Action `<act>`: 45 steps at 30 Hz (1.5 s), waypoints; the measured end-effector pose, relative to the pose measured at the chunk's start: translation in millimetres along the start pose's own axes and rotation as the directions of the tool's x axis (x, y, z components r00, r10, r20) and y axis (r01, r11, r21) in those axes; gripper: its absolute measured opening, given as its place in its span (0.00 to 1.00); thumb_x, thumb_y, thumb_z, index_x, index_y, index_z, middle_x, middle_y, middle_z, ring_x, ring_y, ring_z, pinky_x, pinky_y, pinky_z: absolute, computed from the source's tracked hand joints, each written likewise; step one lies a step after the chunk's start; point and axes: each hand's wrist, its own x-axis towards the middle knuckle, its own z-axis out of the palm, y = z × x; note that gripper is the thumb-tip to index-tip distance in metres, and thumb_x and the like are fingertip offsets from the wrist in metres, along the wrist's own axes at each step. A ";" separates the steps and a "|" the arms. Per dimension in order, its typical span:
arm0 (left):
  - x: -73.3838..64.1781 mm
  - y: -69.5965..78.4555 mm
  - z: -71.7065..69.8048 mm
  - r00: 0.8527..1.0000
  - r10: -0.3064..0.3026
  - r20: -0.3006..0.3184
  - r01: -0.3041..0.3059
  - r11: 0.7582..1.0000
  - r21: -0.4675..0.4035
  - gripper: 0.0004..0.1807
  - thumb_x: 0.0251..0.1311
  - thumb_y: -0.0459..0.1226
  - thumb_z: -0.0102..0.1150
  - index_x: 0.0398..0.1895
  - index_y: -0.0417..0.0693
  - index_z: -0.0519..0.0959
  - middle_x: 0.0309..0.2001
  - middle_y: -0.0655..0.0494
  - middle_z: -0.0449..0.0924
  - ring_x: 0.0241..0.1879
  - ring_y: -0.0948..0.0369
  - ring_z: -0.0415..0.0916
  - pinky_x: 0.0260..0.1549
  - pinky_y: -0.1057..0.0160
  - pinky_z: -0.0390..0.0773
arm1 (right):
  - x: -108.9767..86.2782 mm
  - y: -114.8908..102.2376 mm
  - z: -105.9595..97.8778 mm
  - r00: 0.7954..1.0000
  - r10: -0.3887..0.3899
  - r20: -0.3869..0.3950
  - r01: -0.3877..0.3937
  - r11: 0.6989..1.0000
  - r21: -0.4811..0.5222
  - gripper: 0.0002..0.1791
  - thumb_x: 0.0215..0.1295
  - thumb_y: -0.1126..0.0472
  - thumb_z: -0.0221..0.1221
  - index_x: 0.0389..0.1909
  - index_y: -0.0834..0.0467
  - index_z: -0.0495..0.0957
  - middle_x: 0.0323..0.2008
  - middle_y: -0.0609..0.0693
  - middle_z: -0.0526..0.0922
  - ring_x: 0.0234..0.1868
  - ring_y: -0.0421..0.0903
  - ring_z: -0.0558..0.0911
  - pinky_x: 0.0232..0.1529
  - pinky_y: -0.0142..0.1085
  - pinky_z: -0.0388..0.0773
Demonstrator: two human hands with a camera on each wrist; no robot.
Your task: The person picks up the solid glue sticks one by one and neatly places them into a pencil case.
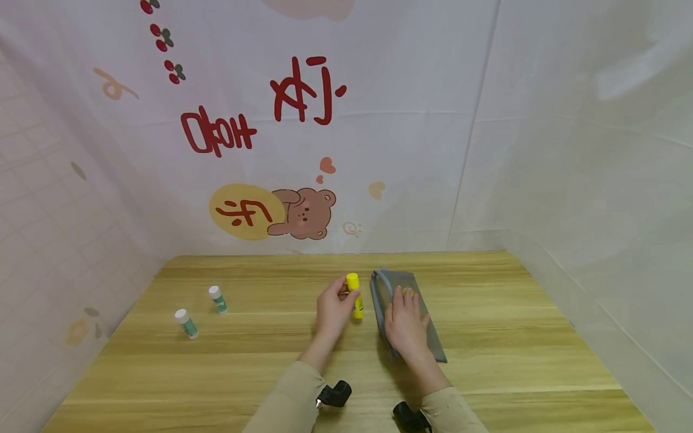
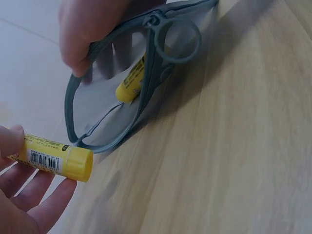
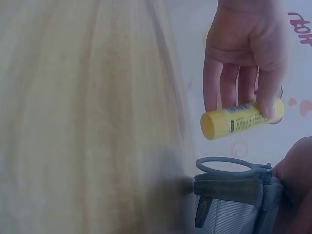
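My left hand [image 1: 334,310] holds a yellow glue stick [image 1: 358,304] between thumb and fingers, just left of a grey zip pouch [image 1: 437,346]. The pouch's mouth gapes toward that side in the left wrist view, a ring pull [image 2: 199,41] hanging at its zip. Inside lies a second yellow glue stick [image 2: 130,85], partly hidden by the rim. My right hand [image 1: 405,325] grips the pouch's upper side, thumb at the rim and fingers showing through the thin material. In the right wrist view, the held glue stick [image 3: 239,119] is above the pouch's ring, apart from it.
Two glue sticks with white caps and green labels, a nearer one [image 1: 186,325] and a farther one [image 1: 219,299], stand on the left of the wooden table [image 1: 260,367]. A printed white cloth [image 1: 400,150] hangs behind the table and along both sides.
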 end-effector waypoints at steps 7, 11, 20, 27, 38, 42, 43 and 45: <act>-2.5 0.0 9.7 0.999 -0.039 0.038 0.040 0.999 -0.025 0.19 0.59 0.32 0.69 0.54 0.35 0.80 0.38 0.44 0.84 0.36 0.52 0.83 0.34 0.60 0.85 | 0.2 -0.2 0.7 1.000 -0.005 0.000 0.005 1.000 -0.015 0.27 0.77 0.60 0.44 0.70 0.71 0.60 0.69 0.74 0.59 0.71 0.72 0.55 0.55 0.80 0.52; -3.7 0.3 14.1 0.992 -0.098 0.085 0.104 0.992 -0.073 0.18 0.61 0.32 0.67 0.53 0.36 0.81 0.36 0.47 0.82 0.34 0.55 0.82 0.29 0.56 0.86 | 0.1 -1.1 1.3 1.000 -0.001 -0.009 0.001 1.000 -0.018 0.27 0.76 0.60 0.45 0.70 0.70 0.61 0.69 0.73 0.59 0.70 0.72 0.56 0.56 0.80 0.52; -2.9 -3.1 22.3 0.973 -0.189 0.133 0.200 0.977 -0.074 0.15 0.62 0.34 0.67 0.49 0.37 0.83 0.31 0.52 0.79 0.21 0.60 0.77 0.21 0.57 0.84 | -0.4 -2.6 1.7 1.000 -0.001 -0.023 0.001 1.000 -0.012 0.27 0.75 0.60 0.45 0.69 0.71 0.63 0.68 0.74 0.61 0.70 0.72 0.57 0.55 0.80 0.54; -1.1 -4.1 30.3 0.960 -0.223 0.171 0.235 0.971 -0.048 0.20 0.62 0.37 0.67 0.54 0.36 0.81 0.30 0.52 0.81 0.19 0.61 0.77 0.19 0.59 0.84 | -0.9 -1.9 1.3 1.000 -0.001 -0.030 0.001 1.000 0.008 0.27 0.76 0.59 0.45 0.70 0.71 0.62 0.69 0.74 0.60 0.70 0.72 0.57 0.56 0.80 0.53; -1.9 -2.9 40.8 0.953 -0.237 0.191 0.237 0.971 0.020 0.16 0.61 0.38 0.68 0.50 0.40 0.84 0.28 0.55 0.80 0.17 0.64 0.76 0.15 0.63 0.82 | -0.6 -1.1 1.4 1.000 0.009 -0.026 -0.009 1.000 0.000 0.27 0.77 0.59 0.43 0.70 0.72 0.61 0.69 0.74 0.59 0.70 0.72 0.56 0.56 0.80 0.52; -3.0 -2.7 42.7 0.950 -0.241 0.197 0.238 0.971 0.039 0.15 0.61 0.38 0.68 0.48 0.40 0.84 0.28 0.56 0.80 0.15 0.64 0.76 0.14 0.63 0.81 | -1.4 -1.1 0.8 1.000 0.013 -0.024 -0.013 1.000 0.001 0.27 0.77 0.59 0.43 0.70 0.72 0.60 0.69 0.74 0.59 0.71 0.72 0.56 0.56 0.80 0.52; -3.6 -2.6 43.1 0.951 -0.240 0.197 0.236 0.971 0.041 0.14 0.61 0.38 0.68 0.47 0.40 0.84 0.28 0.56 0.80 0.15 0.64 0.75 0.14 0.64 0.81 | -1.6 -1.1 0.8 1.000 0.013 -0.025 -0.013 1.000 0.000 0.28 0.77 0.59 0.43 0.70 0.72 0.60 0.69 0.74 0.59 0.71 0.72 0.56 0.56 0.80 0.52; -5.0 -2.9 44.0 0.952 -0.234 0.197 0.229 0.972 0.049 0.14 0.61 0.38 0.68 0.46 0.40 0.84 0.28 0.56 0.80 0.14 0.64 0.75 0.14 0.64 0.81 | -1.8 -0.9 1.0 1.000 0.012 -0.027 -0.012 1.000 -0.005 0.28 0.77 0.59 0.43 0.70 0.72 0.60 0.69 0.74 0.59 0.71 0.72 0.56 0.56 0.80 0.52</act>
